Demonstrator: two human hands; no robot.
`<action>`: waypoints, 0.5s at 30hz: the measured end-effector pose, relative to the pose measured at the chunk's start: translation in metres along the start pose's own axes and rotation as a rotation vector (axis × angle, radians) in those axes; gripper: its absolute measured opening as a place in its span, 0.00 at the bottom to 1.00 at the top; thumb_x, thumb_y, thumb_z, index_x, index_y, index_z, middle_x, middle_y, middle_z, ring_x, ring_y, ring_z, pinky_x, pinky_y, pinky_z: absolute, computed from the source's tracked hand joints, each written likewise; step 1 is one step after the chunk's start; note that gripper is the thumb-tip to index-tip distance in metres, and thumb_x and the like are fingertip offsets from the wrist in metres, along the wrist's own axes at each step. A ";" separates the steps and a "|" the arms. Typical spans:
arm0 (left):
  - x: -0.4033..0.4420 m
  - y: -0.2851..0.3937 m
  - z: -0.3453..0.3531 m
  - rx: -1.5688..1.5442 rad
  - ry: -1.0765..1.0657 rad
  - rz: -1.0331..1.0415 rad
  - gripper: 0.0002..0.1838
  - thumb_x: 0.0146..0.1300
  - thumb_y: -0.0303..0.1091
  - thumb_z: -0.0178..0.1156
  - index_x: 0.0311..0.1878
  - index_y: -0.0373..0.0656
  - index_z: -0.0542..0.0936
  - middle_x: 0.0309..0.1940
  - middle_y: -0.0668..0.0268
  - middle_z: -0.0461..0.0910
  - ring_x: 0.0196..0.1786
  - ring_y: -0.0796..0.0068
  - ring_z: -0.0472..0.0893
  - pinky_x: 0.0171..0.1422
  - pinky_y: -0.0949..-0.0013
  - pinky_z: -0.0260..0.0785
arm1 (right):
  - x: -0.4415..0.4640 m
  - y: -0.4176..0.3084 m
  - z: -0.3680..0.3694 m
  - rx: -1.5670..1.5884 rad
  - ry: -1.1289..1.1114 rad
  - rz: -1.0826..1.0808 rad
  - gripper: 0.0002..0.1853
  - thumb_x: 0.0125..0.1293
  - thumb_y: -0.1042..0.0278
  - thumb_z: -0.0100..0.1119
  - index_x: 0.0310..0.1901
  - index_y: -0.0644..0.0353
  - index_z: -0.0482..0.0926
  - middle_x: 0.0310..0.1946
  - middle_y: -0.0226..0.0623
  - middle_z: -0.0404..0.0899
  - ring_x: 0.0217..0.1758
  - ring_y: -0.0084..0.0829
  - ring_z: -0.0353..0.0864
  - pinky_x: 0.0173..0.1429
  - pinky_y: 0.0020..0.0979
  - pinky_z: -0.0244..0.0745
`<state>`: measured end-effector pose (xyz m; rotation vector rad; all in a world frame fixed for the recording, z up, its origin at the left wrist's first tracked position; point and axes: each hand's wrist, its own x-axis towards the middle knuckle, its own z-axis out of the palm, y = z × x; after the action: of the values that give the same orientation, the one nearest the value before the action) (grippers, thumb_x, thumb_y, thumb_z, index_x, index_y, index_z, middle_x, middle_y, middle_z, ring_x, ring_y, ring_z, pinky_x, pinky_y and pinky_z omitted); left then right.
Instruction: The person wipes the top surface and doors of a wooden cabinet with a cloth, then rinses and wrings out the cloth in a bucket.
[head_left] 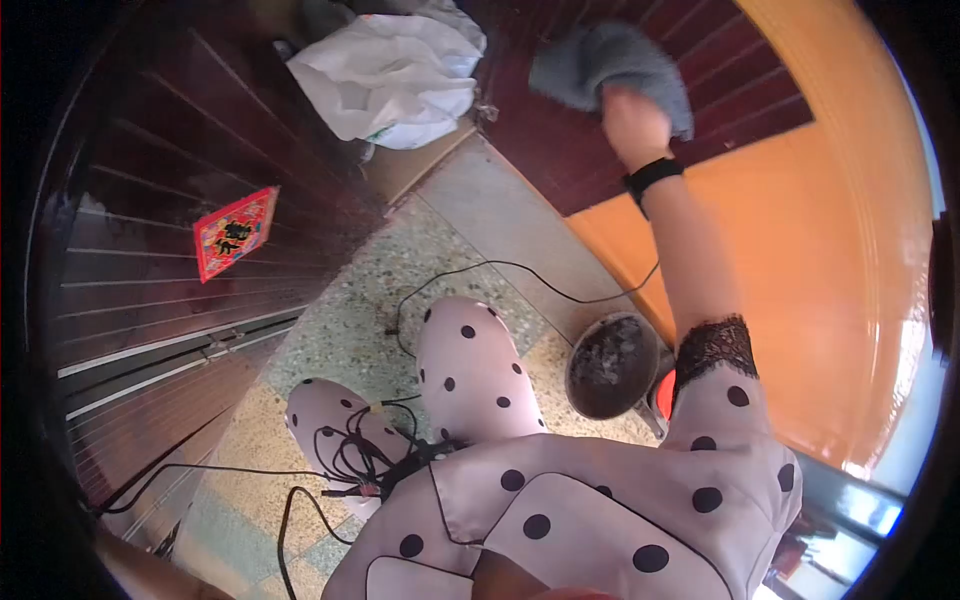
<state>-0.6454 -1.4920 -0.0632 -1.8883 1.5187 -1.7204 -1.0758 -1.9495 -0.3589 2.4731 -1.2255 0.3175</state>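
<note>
My right hand (636, 128) presses a grey cloth (615, 62) against the dark red slatted panel (540, 150) at the upper right. The fingers are partly hidden in the cloth's folds. A black band circles that wrist, and the sleeve ends in black lace. At the lower left edge only a blurred bit of my left arm (150, 570) shows; my left hand lies outside the view.
A pan (612, 365) with dark, wet-looking contents stands on the speckled floor (370, 250). A thin black cable (500, 264) crosses nearby, and more cables hang at my waist. A white plastic bag (395, 80) sits in the corner; a red paper sign (235, 235) marks the left slats.
</note>
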 end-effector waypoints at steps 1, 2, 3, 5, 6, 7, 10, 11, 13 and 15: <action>0.004 0.002 -0.004 0.016 -0.034 0.005 0.30 0.75 0.52 0.38 0.51 0.32 0.77 0.46 0.45 0.78 0.48 0.41 0.75 0.54 0.49 0.65 | -0.006 -0.013 0.024 0.052 -0.181 -0.002 0.10 0.65 0.68 0.43 0.37 0.56 0.77 0.34 0.44 0.82 0.35 0.44 0.83 0.36 0.45 0.78; 0.007 0.004 -0.004 0.007 -0.018 0.014 0.30 0.75 0.52 0.37 0.51 0.32 0.77 0.46 0.45 0.78 0.48 0.42 0.76 0.54 0.49 0.65 | -0.015 -0.022 0.049 0.071 -0.255 -0.026 0.12 0.65 0.67 0.43 0.40 0.58 0.78 0.39 0.46 0.82 0.39 0.45 0.83 0.42 0.46 0.78; 0.003 0.005 0.000 -0.003 -0.002 0.010 0.31 0.75 0.53 0.37 0.51 0.31 0.77 0.45 0.44 0.78 0.48 0.42 0.76 0.53 0.49 0.65 | -0.034 -0.020 0.112 0.066 -0.234 -0.104 0.14 0.65 0.68 0.43 0.44 0.60 0.79 0.43 0.48 0.82 0.44 0.46 0.82 0.48 0.46 0.77; -0.005 0.000 0.001 0.007 -0.024 -0.010 0.30 0.74 0.53 0.37 0.53 0.32 0.76 0.47 0.46 0.78 0.49 0.45 0.77 0.53 0.51 0.67 | -0.063 -0.014 0.173 0.000 0.015 -0.323 0.14 0.65 0.68 0.44 0.44 0.59 0.81 0.44 0.47 0.82 0.47 0.45 0.82 0.52 0.45 0.76; -0.014 -0.010 0.002 0.002 -0.051 -0.026 0.30 0.74 0.53 0.37 0.54 0.33 0.76 0.47 0.47 0.79 0.49 0.47 0.77 0.53 0.53 0.67 | -0.060 -0.021 0.159 0.066 -0.182 -0.241 0.13 0.65 0.68 0.45 0.43 0.58 0.81 0.43 0.46 0.82 0.46 0.45 0.82 0.51 0.44 0.77; -0.022 -0.020 0.003 -0.013 -0.077 -0.055 0.30 0.74 0.53 0.37 0.55 0.33 0.75 0.48 0.47 0.79 0.50 0.49 0.78 0.53 0.54 0.68 | -0.057 -0.029 0.143 0.115 -0.369 -0.141 0.13 0.65 0.67 0.45 0.42 0.57 0.81 0.42 0.45 0.83 0.46 0.44 0.82 0.50 0.43 0.77; -0.055 -0.053 0.003 -0.093 -0.215 -0.216 0.30 0.74 0.53 0.38 0.58 0.35 0.74 0.50 0.49 0.79 0.51 0.54 0.79 0.53 0.58 0.70 | -0.027 -0.034 0.128 0.159 -0.330 -0.142 0.13 0.65 0.68 0.44 0.41 0.57 0.81 0.40 0.44 0.83 0.44 0.42 0.83 0.47 0.43 0.78; -0.065 -0.059 0.003 -0.125 -0.273 -0.293 0.30 0.74 0.53 0.38 0.59 0.35 0.73 0.51 0.50 0.79 0.51 0.55 0.80 0.53 0.59 0.71 | -0.007 -0.038 0.129 0.168 -0.205 -0.171 0.13 0.65 0.68 0.44 0.42 0.57 0.80 0.40 0.44 0.82 0.44 0.41 0.83 0.46 0.43 0.78; -0.075 -0.064 0.004 -0.172 -0.349 -0.389 0.30 0.74 0.53 0.38 0.61 0.36 0.72 0.52 0.52 0.79 0.52 0.59 0.81 0.53 0.62 0.72 | 0.039 -0.053 0.095 0.162 0.016 -0.186 0.12 0.66 0.68 0.44 0.42 0.55 0.79 0.36 0.43 0.81 0.42 0.42 0.82 0.43 0.43 0.77; -0.067 -0.057 0.003 -0.155 -0.311 -0.343 0.30 0.74 0.53 0.38 0.61 0.36 0.73 0.52 0.51 0.79 0.51 0.58 0.81 0.53 0.62 0.73 | 0.079 -0.072 0.060 0.160 0.140 -0.170 0.11 0.62 0.70 0.45 0.40 0.57 0.78 0.36 0.40 0.80 0.41 0.39 0.81 0.45 0.37 0.78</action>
<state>-0.5991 -1.4167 -0.0679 -2.4786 1.3009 -1.3622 -0.9681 -1.9909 -0.4008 2.6180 -0.9608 0.5508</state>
